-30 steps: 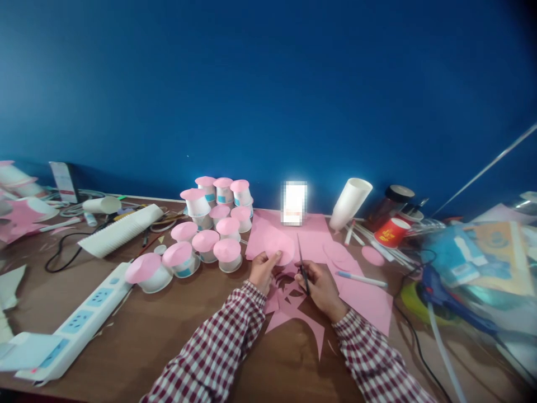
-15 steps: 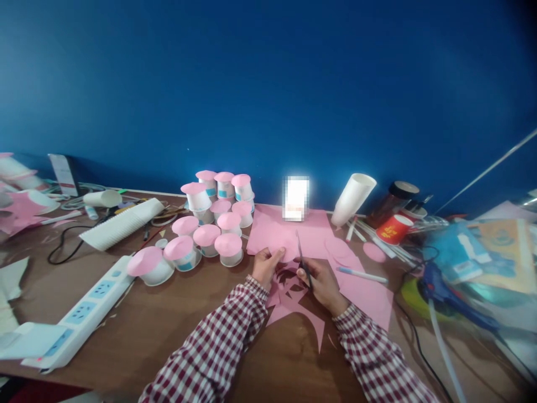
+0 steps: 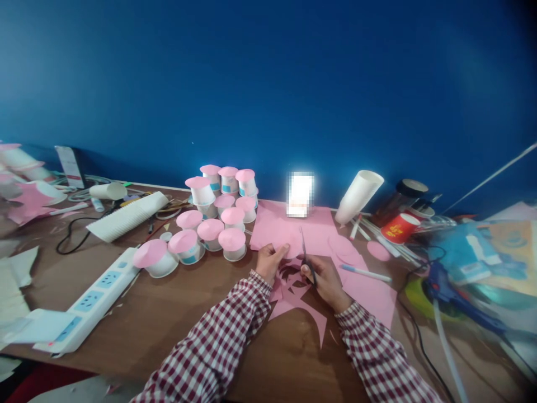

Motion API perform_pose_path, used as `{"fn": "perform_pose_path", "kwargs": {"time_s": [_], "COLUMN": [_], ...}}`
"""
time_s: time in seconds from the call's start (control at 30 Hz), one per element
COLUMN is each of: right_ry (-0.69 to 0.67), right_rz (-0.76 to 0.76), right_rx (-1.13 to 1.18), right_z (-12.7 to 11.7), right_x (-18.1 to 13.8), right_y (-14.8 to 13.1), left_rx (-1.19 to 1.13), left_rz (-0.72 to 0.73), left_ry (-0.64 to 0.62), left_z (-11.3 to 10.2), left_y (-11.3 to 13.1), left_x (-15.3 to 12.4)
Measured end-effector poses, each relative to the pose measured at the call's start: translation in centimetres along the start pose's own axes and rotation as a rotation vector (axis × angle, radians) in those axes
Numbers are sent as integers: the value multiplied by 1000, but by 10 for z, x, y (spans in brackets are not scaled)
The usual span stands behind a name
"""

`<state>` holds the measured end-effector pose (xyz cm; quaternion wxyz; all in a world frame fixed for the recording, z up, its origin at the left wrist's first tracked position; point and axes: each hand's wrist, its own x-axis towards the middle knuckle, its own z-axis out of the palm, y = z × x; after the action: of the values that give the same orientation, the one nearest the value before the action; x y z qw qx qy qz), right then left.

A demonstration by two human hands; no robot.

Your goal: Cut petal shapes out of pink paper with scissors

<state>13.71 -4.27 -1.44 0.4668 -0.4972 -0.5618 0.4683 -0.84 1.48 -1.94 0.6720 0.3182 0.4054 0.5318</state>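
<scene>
One pink paper piece [image 3: 295,245] looks thin and rounded.

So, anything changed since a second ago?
Only the view: the scene sits slightly higher and further right in frame. Nothing visibly taken up or let go. Left hand still holds pink paper, right hand the scissors; the pink-topped cups stayed put.
</scene>
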Motion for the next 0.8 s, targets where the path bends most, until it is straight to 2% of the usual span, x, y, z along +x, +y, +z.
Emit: {"fn": "perform_pose_path", "kwargs": {"time_s": [0.37,0.8], "right_ry": [6,-2], "right_rz": [4,10], "right_rx": [-62,-41], "right_z": [-1,-1], "right_x": [-1,-1], "right_y": [1,-2], "left_rx": [28,-5], "left_rz": [31,-1], "left_ry": [-10,-9], "left_z": [-1,3], "left_y": [-1,4], "left_x": [0,-3]}}
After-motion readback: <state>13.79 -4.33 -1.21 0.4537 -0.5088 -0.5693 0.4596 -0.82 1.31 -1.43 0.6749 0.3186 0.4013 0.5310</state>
